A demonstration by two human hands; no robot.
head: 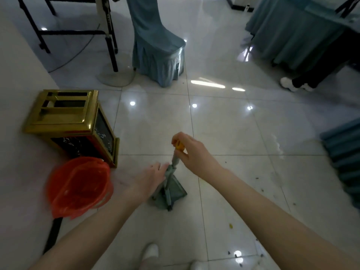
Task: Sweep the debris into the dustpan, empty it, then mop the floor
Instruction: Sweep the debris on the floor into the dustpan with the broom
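Observation:
A grey-green dustpan (174, 193) stands on the white tiled floor just in front of me, its upright handle ending in a yellow tip (179, 146). My right hand (192, 154) is closed around the top of that handle. My left hand (150, 180) reaches in with fingers spread, its fingertips touching the handle lower down. Small bits of debris (257, 178) lie scattered on the tiles to the right, with a yellow scrap (230, 225) nearer to me. No broom or mop can be seen.
A bin lined with a red bag (79, 187) stands at the left, next to a gold-framed waste bin (68, 121). Behind are a fan base (116, 76), a blue-covered chair (157, 55), a blue-draped table (288, 36) and another person's legs (303, 82).

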